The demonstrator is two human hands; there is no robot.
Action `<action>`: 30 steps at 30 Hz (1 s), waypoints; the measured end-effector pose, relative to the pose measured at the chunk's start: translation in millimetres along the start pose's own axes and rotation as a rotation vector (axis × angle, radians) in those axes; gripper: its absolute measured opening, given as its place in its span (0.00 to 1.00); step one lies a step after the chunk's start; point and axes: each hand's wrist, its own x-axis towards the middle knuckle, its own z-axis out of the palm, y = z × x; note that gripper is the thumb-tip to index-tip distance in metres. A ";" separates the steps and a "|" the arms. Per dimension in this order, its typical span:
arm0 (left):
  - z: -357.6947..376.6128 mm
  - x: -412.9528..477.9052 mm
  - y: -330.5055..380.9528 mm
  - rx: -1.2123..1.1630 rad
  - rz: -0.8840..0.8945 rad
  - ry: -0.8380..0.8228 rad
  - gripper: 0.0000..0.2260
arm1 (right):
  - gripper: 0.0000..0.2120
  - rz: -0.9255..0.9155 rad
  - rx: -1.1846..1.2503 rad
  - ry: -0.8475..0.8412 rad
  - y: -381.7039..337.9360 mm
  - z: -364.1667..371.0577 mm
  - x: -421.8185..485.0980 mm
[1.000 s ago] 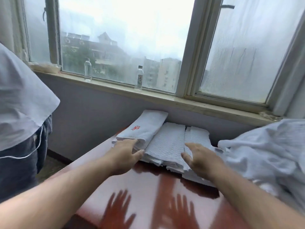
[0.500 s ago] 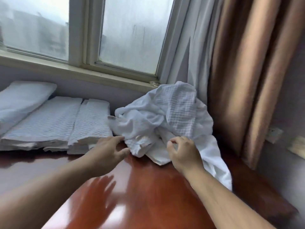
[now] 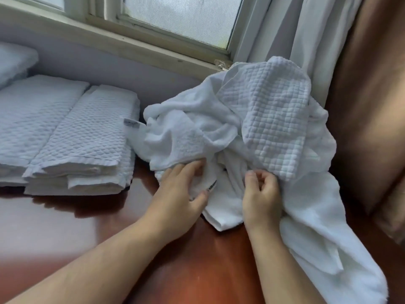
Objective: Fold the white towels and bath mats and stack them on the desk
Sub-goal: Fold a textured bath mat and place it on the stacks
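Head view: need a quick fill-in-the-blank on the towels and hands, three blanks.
1. The folded stacks lie to the ____ of the crumpled pile.
2. The left hand and right hand both grip the ____ pile, not the stacks.
3. Against the reddish-brown desk, every towel is ____.
Missing words: left; crumpled; white.
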 end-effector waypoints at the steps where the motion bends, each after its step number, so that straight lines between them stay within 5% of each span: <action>1: 0.6 -0.1 -0.6 0.005 0.009 0.009 0.28 | 0.12 -0.047 -0.011 0.002 -1.7 -2.9 1.9; 4: -0.3 -4.3 1.3 0.008 0.022 0.019 0.28 | 0.20 -0.295 0.005 0.091 -12.2 -17.9 4.9; 8: -1.0 -6.9 0.9 0.006 0.033 0.027 0.27 | 0.12 -0.504 -0.085 0.390 -18.8 -23.4 7.0; 12: -3.8 -13.4 2.6 -0.020 0.021 0.043 0.27 | 0.29 -0.532 -0.115 0.449 -21.2 -29.4 6.7; 16: -7.0 -18.8 5.9 -0.089 -0.010 0.050 0.25 | 0.35 -0.250 -0.182 0.228 -12.8 -37.1 11.6; 20: -8.2 -21.5 8.6 -0.120 -0.022 0.051 0.25 | 0.17 -0.169 -0.243 0.155 -6.6 -34.6 16.7; 25: -12.7 -18.8 11.7 -0.259 -0.041 0.061 0.19 | 0.12 -0.450 -0.011 0.126 -22.3 -35.6 4.6; 27: -15.5 -17.7 12.5 -0.440 -0.075 0.077 0.17 | 0.12 -0.522 0.271 -0.061 -31.7 -38.9 -8.2; 30: -17.2 -14.8 15.7 -0.883 -0.221 0.030 0.23 | 0.16 -0.176 0.938 -0.510 -44.6 -47.2 -24.6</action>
